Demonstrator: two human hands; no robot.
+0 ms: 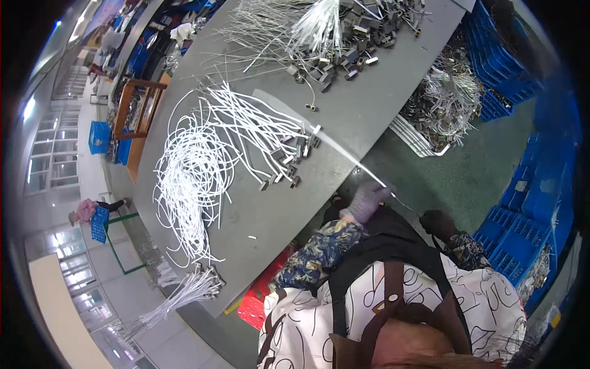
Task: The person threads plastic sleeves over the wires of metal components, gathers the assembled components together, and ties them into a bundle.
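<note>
My left hand (369, 202), in a greyish-purple glove, is closed round the lower end of a straight white cable (350, 158). That cable slants over the table's edge, its far end among small dark connectors (298, 150). From below the left hand a thin wire (402, 202) runs toward my right hand (439, 225). The right hand wears a dark glove and looks closed at the wire's end, though shadow blurs its fingers. Loose white cables with connectors (252, 123) lie on the grey table (246, 224), beside a tangled heap of white cords (193, 175).
At the table's far end is a pile of thin wires and dark connectors (350, 49). A pale crate of wires (424, 144) and blue crates (510, 49) stand at right, with more blue crates (516, 227) nearer. Another cable bundle (184, 298) overhangs the left corner.
</note>
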